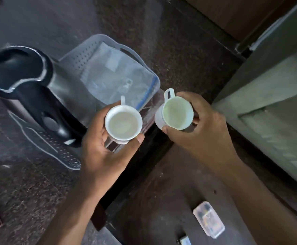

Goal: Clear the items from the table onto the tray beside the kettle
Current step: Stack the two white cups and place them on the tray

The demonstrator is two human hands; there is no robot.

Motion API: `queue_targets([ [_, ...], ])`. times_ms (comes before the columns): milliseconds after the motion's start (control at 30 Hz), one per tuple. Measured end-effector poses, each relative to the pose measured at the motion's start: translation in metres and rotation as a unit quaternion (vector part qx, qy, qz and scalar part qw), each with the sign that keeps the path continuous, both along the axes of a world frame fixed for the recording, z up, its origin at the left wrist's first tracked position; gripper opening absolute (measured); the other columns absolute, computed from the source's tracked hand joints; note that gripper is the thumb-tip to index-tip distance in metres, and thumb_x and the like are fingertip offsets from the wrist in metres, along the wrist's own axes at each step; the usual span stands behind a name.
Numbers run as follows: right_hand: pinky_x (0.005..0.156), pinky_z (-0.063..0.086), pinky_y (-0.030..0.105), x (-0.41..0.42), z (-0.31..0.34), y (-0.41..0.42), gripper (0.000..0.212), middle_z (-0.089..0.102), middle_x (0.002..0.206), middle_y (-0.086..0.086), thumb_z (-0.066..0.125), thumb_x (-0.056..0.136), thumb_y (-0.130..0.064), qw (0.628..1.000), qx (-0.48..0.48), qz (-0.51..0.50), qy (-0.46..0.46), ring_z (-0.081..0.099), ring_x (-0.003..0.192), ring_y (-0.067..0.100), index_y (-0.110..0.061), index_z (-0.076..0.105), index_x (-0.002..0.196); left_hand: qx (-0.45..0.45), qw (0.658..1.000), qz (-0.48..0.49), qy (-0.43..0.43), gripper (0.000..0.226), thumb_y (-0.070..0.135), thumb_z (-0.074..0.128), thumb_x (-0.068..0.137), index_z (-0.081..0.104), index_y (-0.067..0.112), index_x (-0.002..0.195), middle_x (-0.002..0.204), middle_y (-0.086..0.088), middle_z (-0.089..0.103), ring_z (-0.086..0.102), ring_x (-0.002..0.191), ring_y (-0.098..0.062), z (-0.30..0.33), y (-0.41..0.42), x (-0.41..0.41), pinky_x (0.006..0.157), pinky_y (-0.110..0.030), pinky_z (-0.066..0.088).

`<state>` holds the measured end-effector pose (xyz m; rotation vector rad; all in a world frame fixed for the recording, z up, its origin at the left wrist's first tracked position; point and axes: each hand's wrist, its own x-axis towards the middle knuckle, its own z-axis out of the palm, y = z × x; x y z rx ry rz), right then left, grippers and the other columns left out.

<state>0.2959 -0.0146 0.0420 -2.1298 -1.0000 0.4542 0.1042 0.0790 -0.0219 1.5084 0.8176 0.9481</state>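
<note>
Two white cups (123, 123) (177, 114) held — no legible writing.

Two white cups, one (123, 123) in the left hand's fingers (98, 128), one (175, 114) in the right's; one kettle (29, 89), one grey tray (98, 55) and one plastic bag (119, 80) beyond them; one clear box (208, 221) below.

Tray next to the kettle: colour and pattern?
The tray is pale translucent grey with a perforated dotted base, seen in the head view, the only one.
</note>
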Motion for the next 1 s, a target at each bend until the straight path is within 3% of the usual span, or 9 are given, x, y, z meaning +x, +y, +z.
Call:
queue_targets([
  [133, 0.088, 0.061, 0.045, -0.002, 0.009, 0.044, 0.059, 0.073, 0.109, -0.011, 0.093, 0.071, -0.026, 0.999, 0.005, 0.040, -0.003, 0.072, 0.097, 0.016, -0.024, 0.066, 0.124, -0.032, 0.999, 0.024, 0.028, 0.066, 0.039, 0.091, 0.078, 0.061, 0.042, 0.137, 0.133, 0.014, 0.070, 0.071, 0.123, -0.011, -0.009, 0.003, -0.010, 0.098, -0.025, 0.061],
  [267, 0.093, 0.059, 0.041, -0.003, 0.009, 0.090, 0.068, 0.072, 0.116, -0.011, 0.095, 0.071, -0.029, 0.997, -0.016, 0.078, -0.022, 0.069, 0.103, 0.015, -0.026, 0.064, 0.131, -0.046, 0.997, 0.034, 0.051, 0.070, 0.043, 0.090, 0.079, 0.061, 0.038, 0.142, 0.140, 0.009, 0.069, 0.069, 0.129, -0.021, -0.020, 0.000, -0.011, 0.105, -0.035, 0.058],
  [433, 0.102, 0.053, 0.038, -0.003, -0.013, 0.154, 0.075, 0.070, 0.129, -0.001, 0.095, 0.071, -0.037, 0.990, -0.043, 0.118, -0.058, 0.065, 0.116, 0.019, -0.023, 0.062, 0.137, -0.065, 0.995, 0.043, 0.062, 0.069, 0.040, 0.089, 0.079, 0.061, 0.030, 0.142, 0.137, 0.012, 0.069, 0.069, 0.125, -0.013, -0.020, 0.001, -0.007, 0.099, -0.015, 0.054],
  [567, 0.102, 0.045, 0.032, -0.003, -0.040, 0.200, 0.078, 0.064, 0.132, 0.008, 0.095, 0.068, -0.036, 0.987, -0.051, 0.119, -0.091, 0.060, 0.121, 0.026, -0.020, 0.062, 0.137, -0.045, 0.995, 0.055, 0.067, 0.066, 0.021, 0.091, 0.079, 0.064, 0.023, 0.139, 0.134, 0.020, 0.068, 0.067, 0.121, -0.001, -0.020, 0.001, -0.001, 0.092, -0.003, 0.048],
  [800, 0.104, 0.044, 0.032, -0.004, -0.071, 0.244, 0.079, 0.063, 0.133, 0.010, 0.095, 0.069, -0.034, 0.984, -0.050, 0.122, -0.117, 0.061, 0.121, 0.028, -0.018, 0.060, 0.138, -0.033, 0.995, 0.079, 0.051, 0.072, 0.020, 0.090, 0.079, 0.061, 0.027, 0.144, 0.140, 0.026, 0.065, 0.064, 0.127, 0.003, -0.023, 0.003, 0.003, 0.093, 0.001, 0.047],
  [1000, 0.103, 0.050, 0.040, -0.005, -0.083, 0.255, 0.079, 0.061, 0.135, 0.009, 0.093, 0.071, -0.034, 0.982, -0.062, 0.130, -0.120, 0.061, 0.123, 0.028, -0.021, 0.056, 0.140, -0.031, 0.994, 0.092, 0.048, 0.072, 0.032, 0.087, 0.084, 0.057, 0.029, 0.149, 0.150, 0.020, 0.062, 0.064, 0.135, -0.011, -0.026, 0.008, 0.007, 0.101, -0.008, 0.048],
])
